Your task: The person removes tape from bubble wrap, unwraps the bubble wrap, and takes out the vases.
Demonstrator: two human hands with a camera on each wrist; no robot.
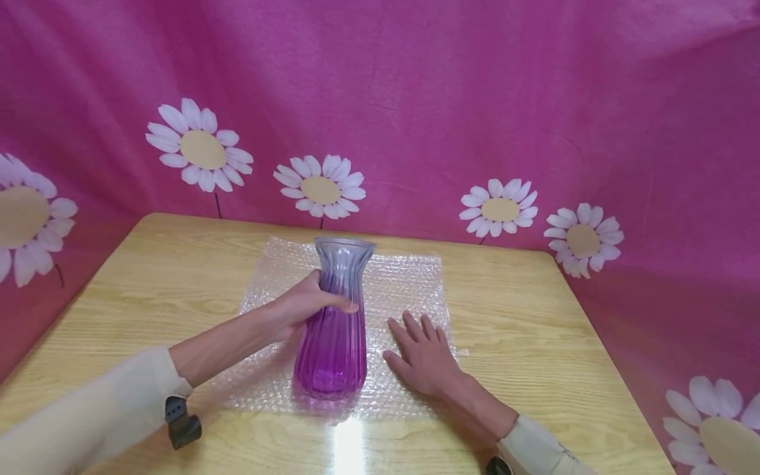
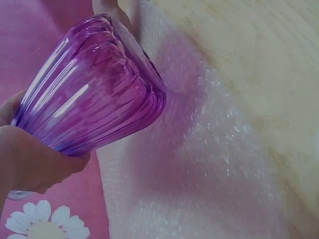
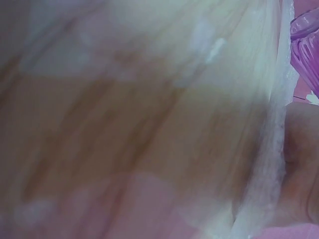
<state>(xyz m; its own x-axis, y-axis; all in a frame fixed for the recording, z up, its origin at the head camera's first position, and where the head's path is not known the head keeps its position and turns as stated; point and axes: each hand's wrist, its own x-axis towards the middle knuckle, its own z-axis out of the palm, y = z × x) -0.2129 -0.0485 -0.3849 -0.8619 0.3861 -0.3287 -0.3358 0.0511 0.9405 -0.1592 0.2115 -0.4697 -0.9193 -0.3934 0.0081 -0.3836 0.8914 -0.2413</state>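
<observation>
My left hand (image 1: pixel 304 303) grips a ribbed glass vase (image 1: pixel 332 349) around its neck. The glass fades from clear grey-blue at the flared rim to purple at the base. Beneath it a sheet of bubble wrap (image 1: pixel 406 284) lies spread out. In the left wrist view the vase (image 2: pixel 94 94) looks tilted, its base apart from the wrap with a purple shadow below. On the wrap's right edge rests my right hand (image 1: pixel 427 364), fingers spread and holding nothing. In the right wrist view only part of that hand (image 3: pixel 301 164) shows, beside the wrap's edge.
The wooden table (image 1: pixel 510 330) has a pink cloth (image 1: pixel 410 119) with white daisies hanging behind and beside it. A small clear tab (image 1: pixel 464 353) lies at the wrap's right edge. Dark wrist devices (image 1: pixel 181 422) sit on both sleeves.
</observation>
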